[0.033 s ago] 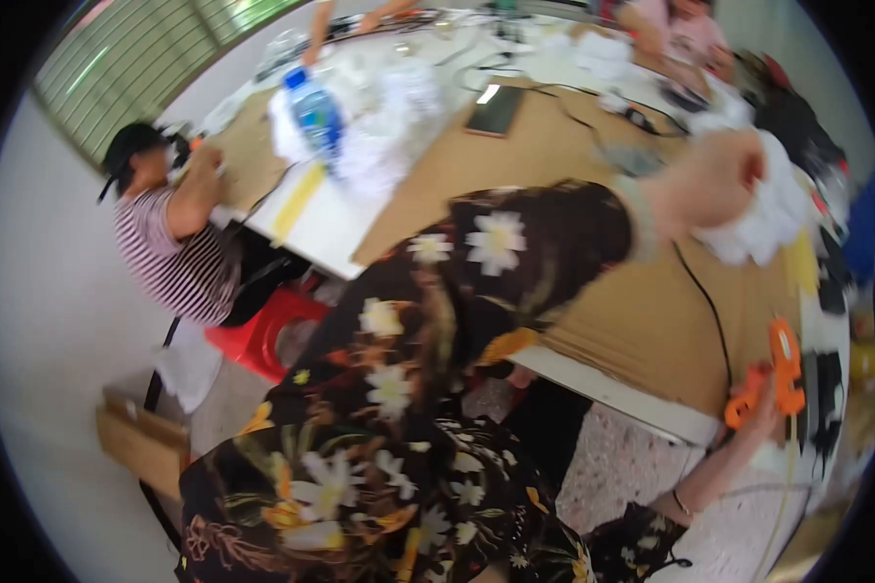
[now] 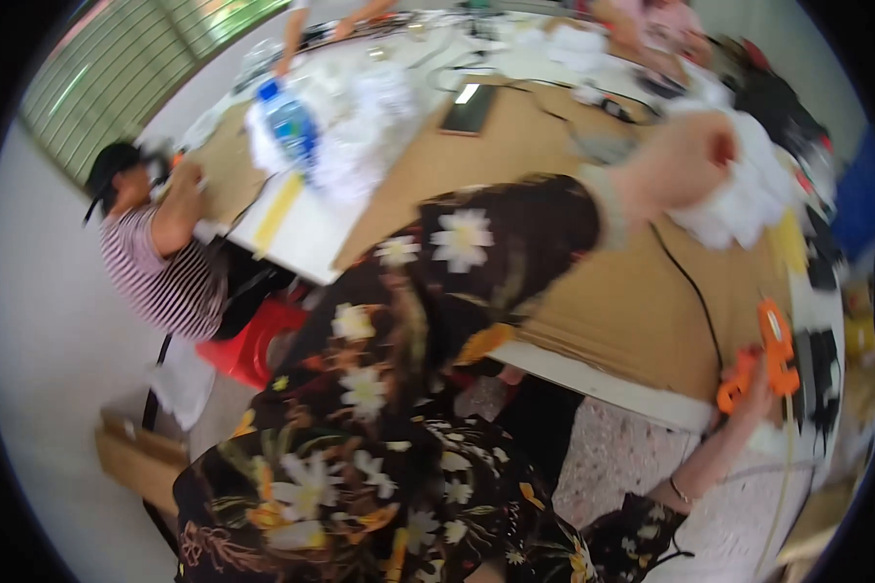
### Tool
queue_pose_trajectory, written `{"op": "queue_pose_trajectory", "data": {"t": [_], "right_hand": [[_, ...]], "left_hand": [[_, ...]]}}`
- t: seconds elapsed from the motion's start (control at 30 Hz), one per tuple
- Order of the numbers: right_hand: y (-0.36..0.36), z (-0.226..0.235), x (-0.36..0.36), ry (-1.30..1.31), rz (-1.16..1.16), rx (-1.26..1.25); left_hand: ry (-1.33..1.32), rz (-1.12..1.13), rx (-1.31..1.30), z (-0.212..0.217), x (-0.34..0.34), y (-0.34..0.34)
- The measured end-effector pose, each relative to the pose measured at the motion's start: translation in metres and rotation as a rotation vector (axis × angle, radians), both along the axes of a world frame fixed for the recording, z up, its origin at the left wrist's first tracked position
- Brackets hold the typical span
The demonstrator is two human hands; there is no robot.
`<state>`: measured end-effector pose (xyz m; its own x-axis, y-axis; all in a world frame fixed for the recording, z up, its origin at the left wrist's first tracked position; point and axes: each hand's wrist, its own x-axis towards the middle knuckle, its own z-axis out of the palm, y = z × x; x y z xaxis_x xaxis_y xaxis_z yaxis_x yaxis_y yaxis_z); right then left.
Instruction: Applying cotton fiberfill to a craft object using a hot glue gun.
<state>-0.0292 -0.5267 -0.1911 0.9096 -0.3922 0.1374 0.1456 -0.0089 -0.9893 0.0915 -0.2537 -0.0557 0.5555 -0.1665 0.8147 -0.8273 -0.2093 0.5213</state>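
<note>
Orange plastic glue gun (image 2: pixel 766 352) sits gripped in the right hand (image 2: pixel 749 389), nozzle raised off the cardboard-covered table (image 2: pixel 642 321); the left hand (image 2: pixel 676 165), closed, presses fluffy white material (image 2: pixel 749 199) steady further out.

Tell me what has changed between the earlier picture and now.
Nothing has visibly changed. The left hand still rests on the white stuff on the table, and the right hand still holds the orange tool.
</note>
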Motion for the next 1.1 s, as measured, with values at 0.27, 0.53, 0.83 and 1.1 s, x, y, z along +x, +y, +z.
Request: {"op": "queue_pose_trajectory", "data": {"t": [0.27,0.53,0.83,1.1], "right_hand": [[0.034,-0.004,0.002,-0.13,0.051,0.302],[0.035,0.015,-0.015,-0.152,0.077,0.314],[0.053,0.025,-0.034,-0.173,0.087,0.316],[0.067,0.029,-0.046,-0.165,0.097,0.294]], "left_hand": [[0.636,-0.094,-0.132,-0.036,0.018,0.02],[0.544,0.117,0.145,-0.037,0.022,0.013],[0.032,0.178,0.46,-0.044,0.024,0.005],[-0.03,0.276,0.639,-0.034,0.031,0.021]]}}
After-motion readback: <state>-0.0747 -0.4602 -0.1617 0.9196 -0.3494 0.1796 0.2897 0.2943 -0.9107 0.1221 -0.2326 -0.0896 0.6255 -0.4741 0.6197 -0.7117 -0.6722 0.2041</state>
